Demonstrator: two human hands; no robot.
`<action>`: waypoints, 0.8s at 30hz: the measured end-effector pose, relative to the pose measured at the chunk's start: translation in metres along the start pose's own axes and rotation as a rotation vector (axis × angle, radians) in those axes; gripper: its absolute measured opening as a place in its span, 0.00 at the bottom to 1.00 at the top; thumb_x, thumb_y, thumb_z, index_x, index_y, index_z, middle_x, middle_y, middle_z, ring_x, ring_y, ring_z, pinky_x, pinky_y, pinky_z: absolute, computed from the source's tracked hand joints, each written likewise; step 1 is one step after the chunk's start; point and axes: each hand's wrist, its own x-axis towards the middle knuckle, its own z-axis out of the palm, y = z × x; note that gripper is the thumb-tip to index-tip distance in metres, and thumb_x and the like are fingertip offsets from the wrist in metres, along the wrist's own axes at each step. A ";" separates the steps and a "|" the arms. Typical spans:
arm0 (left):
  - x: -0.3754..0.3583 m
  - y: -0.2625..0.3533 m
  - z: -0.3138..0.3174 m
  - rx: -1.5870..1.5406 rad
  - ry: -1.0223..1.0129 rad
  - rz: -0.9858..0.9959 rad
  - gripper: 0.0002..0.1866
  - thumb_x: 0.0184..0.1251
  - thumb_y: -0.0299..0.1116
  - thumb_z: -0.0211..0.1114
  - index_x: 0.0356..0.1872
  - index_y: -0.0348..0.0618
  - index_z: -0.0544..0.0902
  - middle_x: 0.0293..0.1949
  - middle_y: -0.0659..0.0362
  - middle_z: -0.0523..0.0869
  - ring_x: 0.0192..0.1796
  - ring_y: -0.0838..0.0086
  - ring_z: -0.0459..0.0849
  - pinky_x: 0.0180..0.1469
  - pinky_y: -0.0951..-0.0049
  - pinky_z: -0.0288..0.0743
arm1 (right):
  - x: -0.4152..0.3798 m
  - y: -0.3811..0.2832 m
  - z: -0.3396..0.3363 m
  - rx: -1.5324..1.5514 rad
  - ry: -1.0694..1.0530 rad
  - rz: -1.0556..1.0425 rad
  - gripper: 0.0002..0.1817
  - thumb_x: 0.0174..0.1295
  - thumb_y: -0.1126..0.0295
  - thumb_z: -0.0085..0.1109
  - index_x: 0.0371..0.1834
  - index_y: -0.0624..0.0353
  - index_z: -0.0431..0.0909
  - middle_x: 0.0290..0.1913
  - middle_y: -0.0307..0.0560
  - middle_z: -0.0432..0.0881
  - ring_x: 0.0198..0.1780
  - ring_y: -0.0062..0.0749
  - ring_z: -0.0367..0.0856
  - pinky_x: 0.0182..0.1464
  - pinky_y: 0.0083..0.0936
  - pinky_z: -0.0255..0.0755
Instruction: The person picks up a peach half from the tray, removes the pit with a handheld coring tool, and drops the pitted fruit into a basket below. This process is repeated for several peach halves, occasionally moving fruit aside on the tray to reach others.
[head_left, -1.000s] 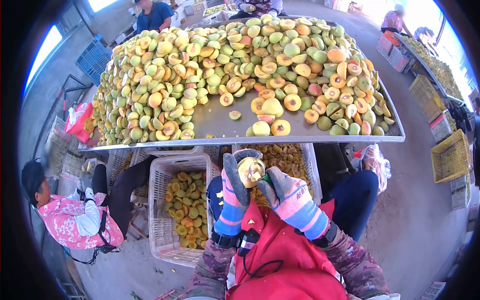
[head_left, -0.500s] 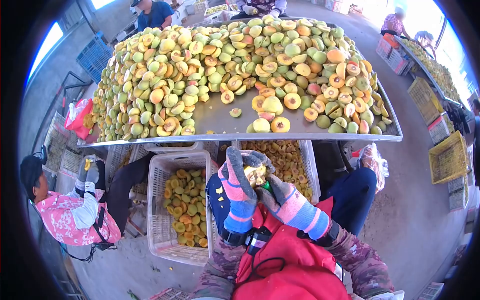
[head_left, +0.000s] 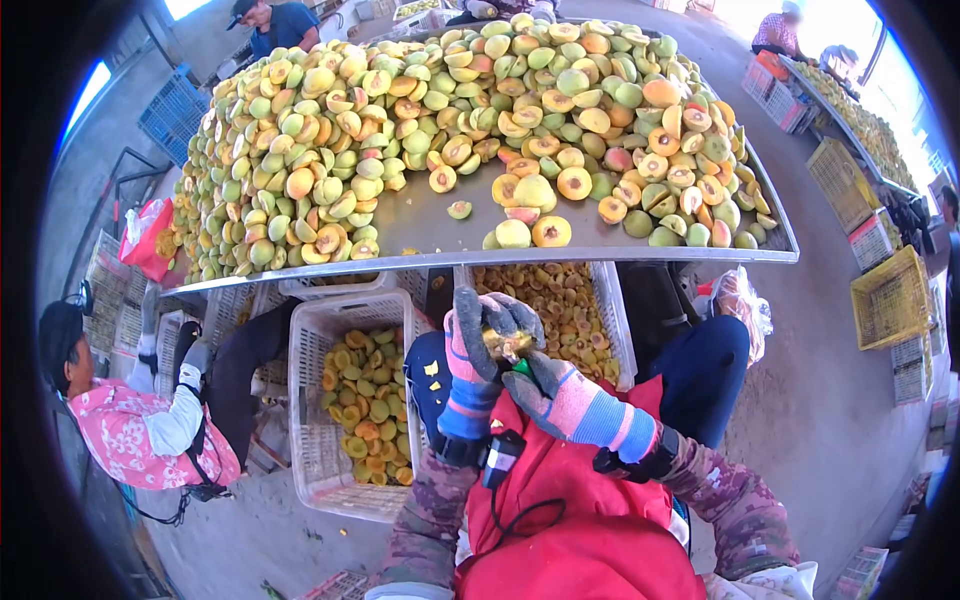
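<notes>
My left hand [head_left: 482, 342], in a pink, grey and blue glove, is closed around a cut peach half [head_left: 508, 346] above my lap. My right hand [head_left: 562, 398], gloved alike, is closed on a small green-handled tool [head_left: 525, 369] held against the fruit. Its blade or tip is hidden by the peach and fingers. Beyond my hands, a metal-edged table [head_left: 440, 225] carries a large heap of halved peaches [head_left: 310, 180]. Below its edge, a white crate [head_left: 305, 420] holds peach halves, and another crate [head_left: 618, 330] behind my hands holds smaller cut fruit pieces.
At the left sits a co-worker in a pink patterned top [head_left: 135, 440]. Another person in blue [head_left: 285, 30] is behind the table. Yellow crates [head_left: 890, 300] stand on the right, by a second fruit-laden table [head_left: 860, 120]. A red bag [head_left: 150, 240] hangs at the table's left end.
The view has shifted, so the table sits slightly higher. My hands stay together on the peach half, which is turned a little. The co-worker at left has lowered a hand.
</notes>
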 end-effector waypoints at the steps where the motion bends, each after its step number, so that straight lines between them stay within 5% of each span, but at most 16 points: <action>1: 0.002 0.012 0.012 -0.071 -0.115 -0.016 0.17 0.76 0.36 0.48 0.31 0.35 0.78 0.28 0.54 0.81 0.30 0.71 0.81 0.34 0.70 0.77 | 0.000 -0.005 -0.002 0.016 0.023 0.079 0.11 0.63 0.69 0.54 0.41 0.66 0.70 0.27 0.61 0.78 0.30 0.59 0.79 0.31 0.43 0.71; 2: 0.006 0.012 0.011 -0.073 -0.117 -0.016 0.17 0.76 0.36 0.48 0.31 0.35 0.78 0.28 0.54 0.81 0.30 0.71 0.81 0.34 0.70 0.77 | 0.003 -0.007 -0.006 0.013 0.025 0.079 0.11 0.63 0.69 0.54 0.41 0.66 0.70 0.27 0.61 0.78 0.30 0.59 0.79 0.31 0.43 0.71; 4: 0.008 0.012 0.005 0.298 -0.171 -0.018 0.19 0.75 0.37 0.49 0.30 0.33 0.79 0.26 0.52 0.82 0.29 0.68 0.82 0.34 0.71 0.78 | 0.004 -0.010 -0.012 -0.170 -0.032 0.227 0.12 0.65 0.69 0.55 0.44 0.68 0.70 0.26 0.54 0.78 0.28 0.33 0.79 0.33 0.34 0.71; 6: 0.009 0.016 0.008 0.413 -0.108 -0.025 0.18 0.74 0.36 0.50 0.31 0.31 0.80 0.27 0.51 0.83 0.28 0.67 0.82 0.33 0.71 0.77 | 0.002 0.000 -0.012 -0.039 -0.042 0.177 0.13 0.64 0.68 0.56 0.45 0.67 0.71 0.26 0.52 0.78 0.28 0.33 0.78 0.32 0.34 0.71; 8: 0.013 0.019 0.006 0.245 -0.314 -0.044 0.22 0.76 0.37 0.47 0.21 0.34 0.75 0.28 0.49 0.81 0.27 0.66 0.81 0.31 0.69 0.77 | 0.002 0.001 -0.011 0.775 -0.171 0.628 0.14 0.63 0.69 0.57 0.45 0.67 0.71 0.28 0.55 0.79 0.30 0.41 0.80 0.33 0.35 0.71; 10: 0.013 0.009 0.000 0.034 -0.385 -0.061 0.20 0.75 0.35 0.48 0.24 0.32 0.77 0.28 0.50 0.82 0.27 0.68 0.81 0.31 0.70 0.77 | 0.002 0.005 -0.010 0.849 -0.228 0.715 0.12 0.63 0.70 0.55 0.46 0.64 0.73 0.31 0.48 0.81 0.31 0.36 0.81 0.33 0.30 0.72; 12: 0.009 -0.002 -0.004 0.345 -0.135 -0.140 0.08 0.69 0.27 0.57 0.35 0.32 0.82 0.29 0.54 0.85 0.30 0.74 0.83 0.33 0.74 0.78 | -0.003 0.007 -0.006 0.041 -0.029 0.168 0.09 0.65 0.70 0.54 0.46 0.58 0.74 0.32 0.38 0.80 0.32 0.24 0.80 0.31 0.21 0.71; 14: 0.014 -0.001 -0.005 0.410 -0.156 -0.113 0.07 0.68 0.26 0.58 0.37 0.33 0.82 0.30 0.54 0.85 0.30 0.75 0.83 0.34 0.74 0.78 | 0.000 0.006 -0.014 -0.038 -0.078 0.219 0.07 0.65 0.71 0.53 0.45 0.55 0.75 0.31 0.33 0.78 0.33 0.17 0.79 0.31 0.14 0.70; 16: 0.014 0.009 -0.004 0.234 -0.315 -0.143 0.09 0.69 0.28 0.57 0.39 0.32 0.82 0.30 0.54 0.85 0.29 0.74 0.83 0.34 0.76 0.77 | 0.000 0.001 -0.016 0.936 -0.223 0.654 0.06 0.67 0.68 0.53 0.42 0.55 0.73 0.26 0.36 0.76 0.26 0.19 0.77 0.26 0.16 0.69; 17: 0.018 0.015 -0.001 0.117 -0.476 -0.175 0.16 0.72 0.39 0.54 0.33 0.35 0.81 0.28 0.54 0.84 0.32 0.69 0.83 0.35 0.70 0.77 | -0.003 -0.005 -0.025 1.290 -0.355 0.682 0.08 0.69 0.62 0.51 0.39 0.54 0.71 0.23 0.35 0.71 0.19 0.18 0.70 0.19 0.16 0.64; 18: 0.020 0.009 0.000 0.119 -0.476 -0.170 0.16 0.72 0.39 0.54 0.33 0.35 0.81 0.28 0.54 0.84 0.32 0.69 0.83 0.35 0.70 0.77 | -0.001 -0.005 -0.029 1.287 -0.358 0.680 0.08 0.69 0.62 0.51 0.39 0.54 0.71 0.23 0.35 0.71 0.19 0.18 0.70 0.19 0.16 0.64; 20: 0.021 -0.011 0.005 -0.478 -0.362 -0.234 0.25 0.73 0.51 0.48 0.27 0.39 0.79 0.28 0.55 0.81 0.36 0.63 0.81 0.37 0.61 0.76 | 0.000 -0.004 -0.033 1.184 -0.502 0.568 0.14 0.67 0.54 0.55 0.37 0.53 0.71 0.21 0.32 0.68 0.17 0.14 0.64 0.16 0.13 0.59; 21: 0.022 0.000 0.015 -0.915 -0.271 -0.566 0.28 0.72 0.57 0.44 0.27 0.42 0.76 0.28 0.54 0.78 0.39 0.60 0.79 0.39 0.55 0.75 | 0.000 -0.007 -0.036 1.086 -0.460 0.483 0.14 0.68 0.54 0.52 0.38 0.54 0.72 0.21 0.31 0.67 0.17 0.13 0.63 0.16 0.13 0.57; 22: 0.026 -0.006 0.014 -0.956 -0.323 -0.560 0.28 0.71 0.58 0.44 0.31 0.42 0.76 0.31 0.52 0.79 0.38 0.60 0.79 0.39 0.56 0.76 | 0.001 -0.005 -0.042 1.082 -0.463 0.482 0.14 0.68 0.54 0.52 0.38 0.54 0.72 0.21 0.31 0.67 0.17 0.13 0.63 0.16 0.13 0.57; 24: 0.028 0.005 0.016 -0.545 -0.069 -0.499 0.29 0.71 0.60 0.44 0.33 0.42 0.77 0.34 0.51 0.80 0.40 0.58 0.80 0.40 0.55 0.78 | 0.001 0.007 -0.057 0.979 -0.476 0.608 0.16 0.69 0.52 0.50 0.38 0.55 0.72 0.22 0.31 0.67 0.18 0.13 0.63 0.17 0.14 0.57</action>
